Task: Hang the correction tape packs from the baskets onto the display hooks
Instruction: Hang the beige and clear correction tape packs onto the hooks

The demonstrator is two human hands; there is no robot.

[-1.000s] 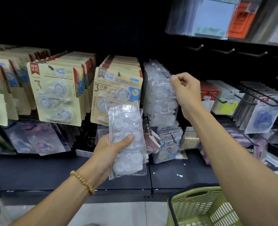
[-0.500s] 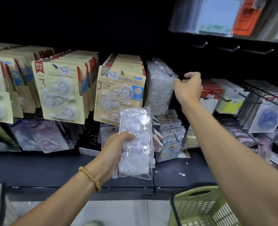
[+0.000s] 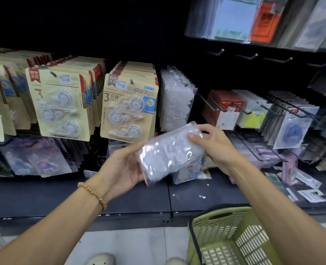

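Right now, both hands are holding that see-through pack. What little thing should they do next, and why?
Probably the right hand should lift the clear pack up toward the hanging clear packs just above. The pack lies tilted between both hands, the left hand cupping its lower end, so it likely needs turning upright before its top can go on that hook.

dark shelving [image 3: 120, 196] above pale tiled floor [image 3: 135, 243]

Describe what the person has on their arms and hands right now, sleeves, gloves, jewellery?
Both forearms are bare, with no sleeves in view. Neither the left hand nor the right hand wears a glove. The left wrist carries a bracelet of small round tan beads. No watch or ring is visible on either side.
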